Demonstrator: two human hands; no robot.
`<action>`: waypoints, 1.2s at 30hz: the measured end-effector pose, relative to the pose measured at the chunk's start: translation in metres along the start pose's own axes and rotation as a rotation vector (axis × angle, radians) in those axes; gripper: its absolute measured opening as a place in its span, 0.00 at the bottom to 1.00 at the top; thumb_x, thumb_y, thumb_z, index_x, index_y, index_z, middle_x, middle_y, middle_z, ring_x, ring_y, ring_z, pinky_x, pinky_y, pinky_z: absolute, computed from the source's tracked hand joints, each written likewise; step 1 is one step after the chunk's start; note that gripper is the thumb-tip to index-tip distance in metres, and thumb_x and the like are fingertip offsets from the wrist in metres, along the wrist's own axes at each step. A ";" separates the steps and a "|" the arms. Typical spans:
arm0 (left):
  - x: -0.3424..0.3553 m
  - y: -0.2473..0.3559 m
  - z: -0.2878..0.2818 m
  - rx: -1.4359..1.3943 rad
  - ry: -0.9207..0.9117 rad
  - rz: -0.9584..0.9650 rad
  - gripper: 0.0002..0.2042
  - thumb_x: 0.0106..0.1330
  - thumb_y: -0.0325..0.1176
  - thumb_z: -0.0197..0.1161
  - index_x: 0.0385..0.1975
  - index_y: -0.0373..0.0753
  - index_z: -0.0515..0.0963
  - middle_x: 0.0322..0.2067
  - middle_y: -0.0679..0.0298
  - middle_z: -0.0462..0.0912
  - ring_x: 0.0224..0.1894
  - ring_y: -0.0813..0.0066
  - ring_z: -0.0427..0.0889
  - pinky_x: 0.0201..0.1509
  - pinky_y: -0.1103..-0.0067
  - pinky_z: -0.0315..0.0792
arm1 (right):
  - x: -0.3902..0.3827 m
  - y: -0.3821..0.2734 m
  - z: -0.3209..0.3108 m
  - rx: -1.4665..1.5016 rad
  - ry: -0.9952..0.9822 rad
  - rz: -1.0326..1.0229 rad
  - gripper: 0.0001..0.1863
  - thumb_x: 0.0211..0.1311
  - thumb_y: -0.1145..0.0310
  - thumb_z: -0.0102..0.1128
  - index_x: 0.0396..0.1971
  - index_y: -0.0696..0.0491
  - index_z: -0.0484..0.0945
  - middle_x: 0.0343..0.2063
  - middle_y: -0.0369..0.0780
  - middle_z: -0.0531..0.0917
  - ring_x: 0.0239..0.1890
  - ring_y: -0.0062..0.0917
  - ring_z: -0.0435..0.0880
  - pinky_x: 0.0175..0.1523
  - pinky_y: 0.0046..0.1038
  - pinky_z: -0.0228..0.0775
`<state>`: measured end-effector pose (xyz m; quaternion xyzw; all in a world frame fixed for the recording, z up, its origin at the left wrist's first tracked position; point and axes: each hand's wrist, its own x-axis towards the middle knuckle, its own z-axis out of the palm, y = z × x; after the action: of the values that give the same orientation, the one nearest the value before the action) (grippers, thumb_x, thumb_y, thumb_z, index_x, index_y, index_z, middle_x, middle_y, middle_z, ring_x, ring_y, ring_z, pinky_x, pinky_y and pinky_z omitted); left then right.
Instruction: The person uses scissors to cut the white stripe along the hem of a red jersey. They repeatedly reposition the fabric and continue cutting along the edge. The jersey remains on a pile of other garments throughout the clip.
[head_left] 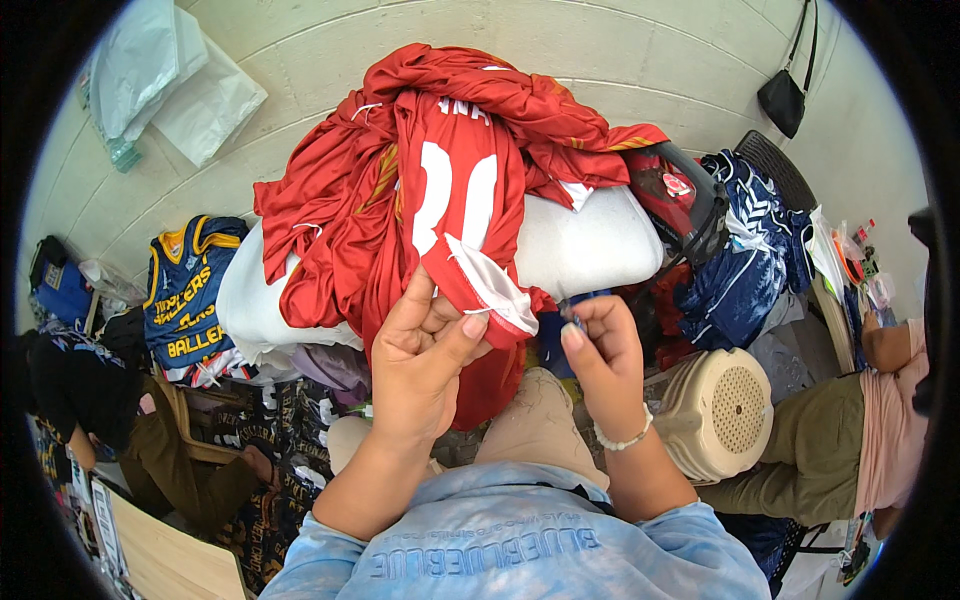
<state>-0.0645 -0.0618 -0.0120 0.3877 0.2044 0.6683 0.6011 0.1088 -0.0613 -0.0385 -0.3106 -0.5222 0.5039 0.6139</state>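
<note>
In front of me a pile of red jerseys (330, 210) lies over a white padded surface (590, 240). One red jersey with white lettering (458, 170) is drawn toward me. My left hand (425, 350) pinches its edge between thumb and fingers, and the white inner side (490, 280) shows there. To the right of that edge, my right hand (608, 350) is closed on small dark snips (566, 308), mostly hidden by the fingers. Their tip points up near the cloth, apart from the white fold.
Beige stacked stools (725, 410) stand at my right, below a pile of navy jerseys (745, 250). A navy and yellow jersey (190, 290) hangs at left. People sit on both sides, one in a black shirt (80, 385), another in olive trousers (810, 450).
</note>
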 end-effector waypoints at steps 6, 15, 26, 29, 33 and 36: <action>0.000 0.001 0.001 -0.028 -0.035 -0.015 0.29 0.65 0.18 0.56 0.67 0.33 0.56 0.50 0.55 0.79 0.50 0.69 0.80 0.54 0.72 0.76 | -0.009 -0.008 -0.002 -0.532 -0.092 -0.348 0.19 0.45 0.71 0.77 0.36 0.59 0.78 0.29 0.41 0.81 0.28 0.19 0.81 0.32 0.19 0.71; -0.003 -0.001 -0.002 0.062 -0.073 0.011 0.32 0.63 0.16 0.57 0.68 0.31 0.53 0.47 0.55 0.80 0.49 0.71 0.80 0.55 0.75 0.74 | -0.003 -0.012 0.000 -0.589 -0.105 -0.417 0.19 0.44 0.71 0.77 0.36 0.59 0.78 0.29 0.42 0.83 0.27 0.22 0.82 0.32 0.20 0.72; -0.007 -0.002 0.000 0.009 -0.093 -0.003 0.33 0.63 0.15 0.55 0.68 0.30 0.50 0.47 0.53 0.80 0.50 0.70 0.80 0.56 0.76 0.71 | 0.004 -0.013 0.009 -0.571 -0.096 -0.449 0.18 0.45 0.71 0.76 0.36 0.60 0.78 0.29 0.42 0.83 0.28 0.22 0.82 0.34 0.20 0.72; -0.007 -0.003 0.000 0.042 -0.077 0.013 0.33 0.63 0.15 0.55 0.68 0.30 0.50 0.48 0.53 0.80 0.50 0.71 0.80 0.57 0.76 0.71 | 0.004 -0.015 0.009 -0.567 -0.103 -0.422 0.18 0.46 0.71 0.76 0.35 0.60 0.78 0.29 0.42 0.83 0.28 0.21 0.82 0.34 0.20 0.72; -0.007 -0.004 -0.001 0.086 -0.073 0.022 0.33 0.63 0.15 0.56 0.68 0.30 0.51 0.48 0.54 0.80 0.50 0.72 0.80 0.57 0.77 0.71 | 0.005 -0.016 0.008 -0.619 -0.113 -0.415 0.17 0.48 0.70 0.75 0.34 0.60 0.78 0.28 0.41 0.83 0.28 0.20 0.82 0.34 0.20 0.72; -0.007 -0.004 -0.001 0.122 -0.082 0.033 0.33 0.63 0.14 0.55 0.68 0.29 0.52 0.47 0.54 0.80 0.50 0.72 0.80 0.57 0.77 0.70 | 0.005 -0.017 0.009 -0.612 -0.103 -0.399 0.16 0.48 0.70 0.75 0.34 0.60 0.78 0.28 0.41 0.83 0.28 0.20 0.82 0.33 0.20 0.72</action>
<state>-0.0631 -0.0673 -0.0173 0.4541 0.2134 0.6478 0.5732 0.1050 -0.0631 -0.0190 -0.3460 -0.7293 0.2097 0.5517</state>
